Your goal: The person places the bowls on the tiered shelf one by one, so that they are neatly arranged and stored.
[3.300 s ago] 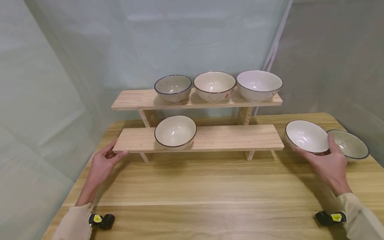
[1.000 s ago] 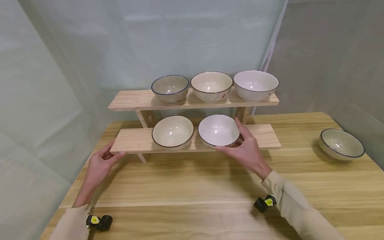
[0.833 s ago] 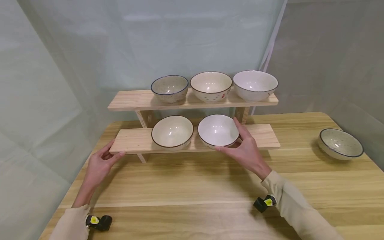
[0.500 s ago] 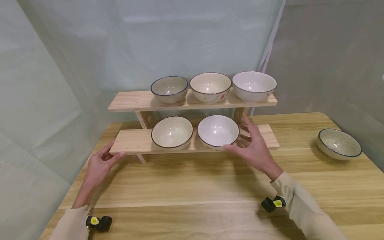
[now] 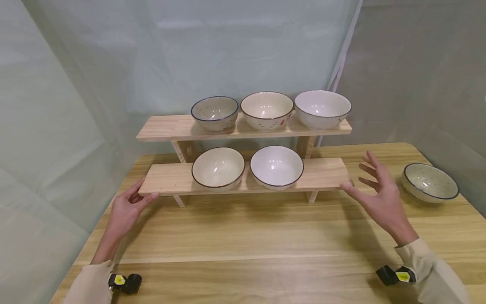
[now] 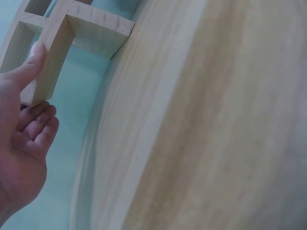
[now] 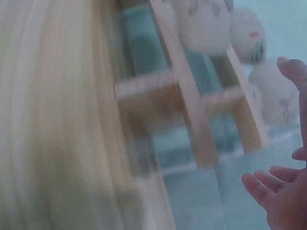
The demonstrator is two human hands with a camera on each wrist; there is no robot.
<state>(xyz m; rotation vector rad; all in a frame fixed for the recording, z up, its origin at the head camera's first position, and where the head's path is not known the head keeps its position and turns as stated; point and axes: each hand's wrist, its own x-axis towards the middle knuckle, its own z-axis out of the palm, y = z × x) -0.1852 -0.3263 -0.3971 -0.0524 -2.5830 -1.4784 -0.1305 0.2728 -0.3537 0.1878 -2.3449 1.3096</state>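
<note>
My left hand (image 5: 127,209) holds the left end of the lower board of a two-tier wooden shelf (image 5: 322,173). In the left wrist view the thumb (image 6: 36,55) lies along the board and the other fingers bend at its end. A white bowl with a dark rim (image 5: 276,166) sits on the lower board, right of a cream bowl with a brown rim (image 5: 218,167). My right hand (image 5: 381,200) is in the air off the board's right end, fingers spread and holding nothing. Just right of it, a speckled grey bowl (image 5: 430,182) stands on the table.
On the upper board stand a blue-rimmed speckled bowl (image 5: 215,114), a cream bowl with a red mark (image 5: 267,110) and a larger white bowl (image 5: 322,109). The wooden table (image 5: 243,249) reaches toward me. Pale sheeting (image 5: 243,46) hangs behind.
The white bowl went from the table at right onto the lower board. My right hand let go of it and moved right, toward the grey bowl. My left hand stayed on the shelf.
</note>
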